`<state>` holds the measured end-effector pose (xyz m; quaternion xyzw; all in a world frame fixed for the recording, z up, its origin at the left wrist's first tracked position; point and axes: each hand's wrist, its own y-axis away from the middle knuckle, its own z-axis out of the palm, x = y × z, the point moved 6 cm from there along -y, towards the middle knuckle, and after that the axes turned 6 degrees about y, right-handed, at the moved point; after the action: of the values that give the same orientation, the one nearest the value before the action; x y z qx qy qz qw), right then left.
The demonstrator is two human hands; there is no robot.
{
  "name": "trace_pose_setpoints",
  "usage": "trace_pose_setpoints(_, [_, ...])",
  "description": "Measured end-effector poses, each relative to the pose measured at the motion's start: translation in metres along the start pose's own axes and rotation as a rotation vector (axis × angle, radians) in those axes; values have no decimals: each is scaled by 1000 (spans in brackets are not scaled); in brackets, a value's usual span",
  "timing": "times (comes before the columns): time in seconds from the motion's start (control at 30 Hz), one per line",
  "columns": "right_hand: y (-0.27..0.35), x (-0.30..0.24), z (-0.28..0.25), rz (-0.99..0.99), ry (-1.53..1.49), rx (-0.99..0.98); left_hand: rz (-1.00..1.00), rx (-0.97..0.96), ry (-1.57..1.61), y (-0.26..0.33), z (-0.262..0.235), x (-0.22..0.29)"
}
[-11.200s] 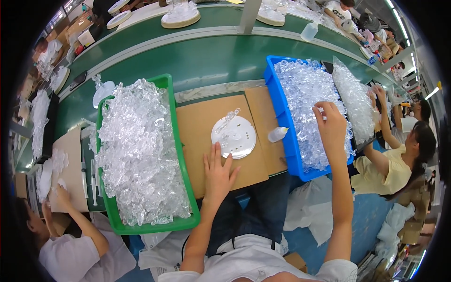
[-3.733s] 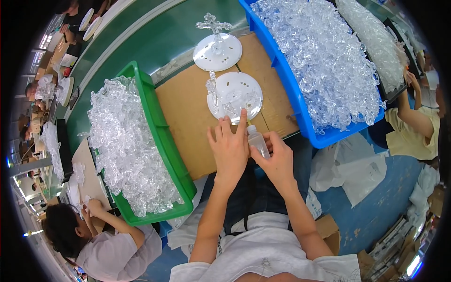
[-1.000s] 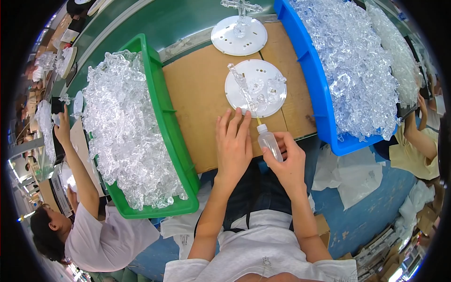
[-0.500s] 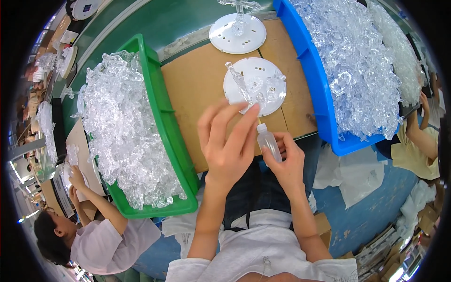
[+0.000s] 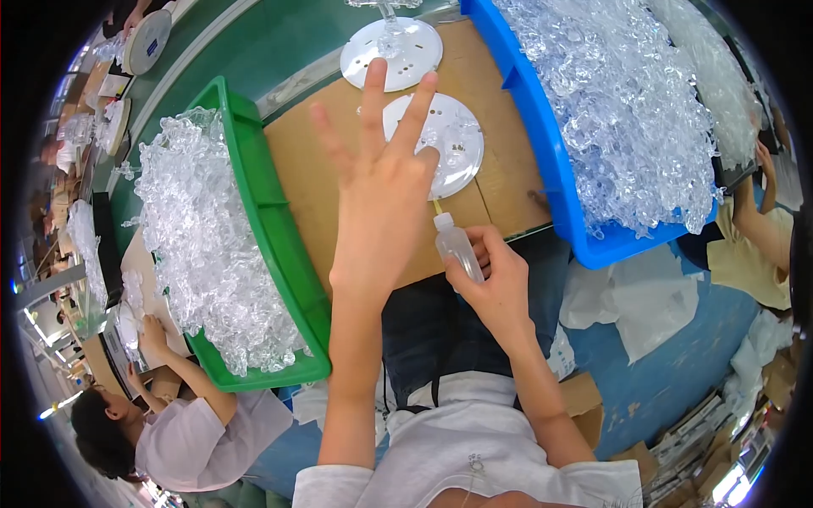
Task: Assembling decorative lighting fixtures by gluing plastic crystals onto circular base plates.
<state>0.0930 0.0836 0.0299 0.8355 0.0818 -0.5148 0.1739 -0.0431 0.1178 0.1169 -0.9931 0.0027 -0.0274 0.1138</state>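
My left hand (image 5: 385, 190) reaches over the cardboard with its fingers spread, and I see nothing held in it. It covers part of the nearer white round plate (image 5: 464, 157), which has small holes and clear plastic pieces on it. My right hand (image 5: 494, 275) grips a small translucent squeeze bottle (image 5: 458, 249) by its body. The bottle is tilted, and its white cap with a thin yellowish tip points toward that plate's near rim. Farther back lies a second white round plate (image 5: 406, 57), with a clear branched plastic part (image 5: 388, 21) standing on it.
A green bin (image 5: 254, 195) heaped with clear plastic pieces stands on the left. On the right, a blue bin (image 5: 550, 152) holds more. Cardboard (image 5: 296, 161) covers the bench between them. One person (image 5: 199, 440) works at the left; another person's arm (image 5: 758, 237) shows at far right.
My left hand has moved forward and its fingers have spread. The view has shifted, so the plates and bins sit farther left. The bottle stays in my right hand.
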Motion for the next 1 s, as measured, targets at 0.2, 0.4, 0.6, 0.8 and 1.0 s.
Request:
trace_pose_setpoints(0.2, [-2,2,0,-18,4,-14,8,5,-32,0,3,0])
trace_pose_setpoints(0.4, [-5,3,-1,31,-19,-45,19,22,-25,0,5,0])
trace_pose_setpoints(0.6, [-5,1,0,30,-19,-49,21,37,2,1,5,-4])
trace_pose_setpoints(0.8, [-5,2,0,34,-20,-47,27,38,11,1,5,-4])
trace_pose_setpoints(1.0, [-6,2,0,18,-7,-41,23,26,-22,0,6,-4])
